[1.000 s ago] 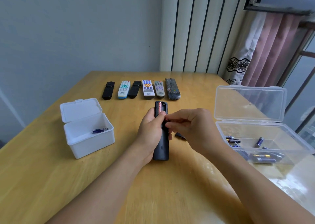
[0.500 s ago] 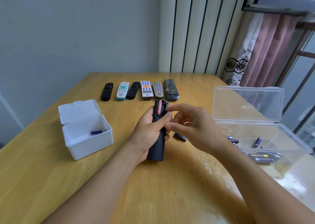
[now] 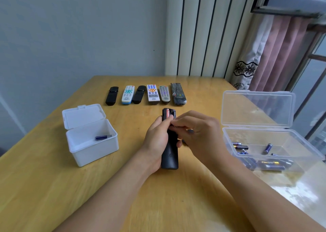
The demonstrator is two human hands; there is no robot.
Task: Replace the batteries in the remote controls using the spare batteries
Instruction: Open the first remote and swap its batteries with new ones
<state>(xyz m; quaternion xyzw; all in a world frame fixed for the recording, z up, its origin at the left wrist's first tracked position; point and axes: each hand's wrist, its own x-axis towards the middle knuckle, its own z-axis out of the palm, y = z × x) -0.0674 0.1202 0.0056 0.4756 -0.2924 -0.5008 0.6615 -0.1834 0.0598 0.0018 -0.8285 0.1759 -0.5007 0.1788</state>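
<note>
My left hand (image 3: 155, 141) grips a black remote (image 3: 170, 155) held back-side up just above the table, its battery bay open at the far end. A red battery (image 3: 167, 113) sits in that bay, with my left thumb resting on its near part. My right hand (image 3: 198, 131) comes in from the right, fingertips pinched together at the near end of the battery. A clear plastic box (image 3: 264, 131) at the right, lid up, holds several blue spare batteries (image 3: 269, 165). A white box (image 3: 91, 151) at the left holds one blue battery (image 3: 103, 137).
Several other remotes (image 3: 153, 92) lie side by side in a row at the far side of the wooden table (image 3: 53, 187). A small dark piece (image 3: 184, 141) lies on the table under my right hand, mostly hidden. A curtain and window are at the right.
My right fingers, spread apart half a second ago, have closed again on the battery end in the bay. The left hand still holds the remote, now more upright.
</note>
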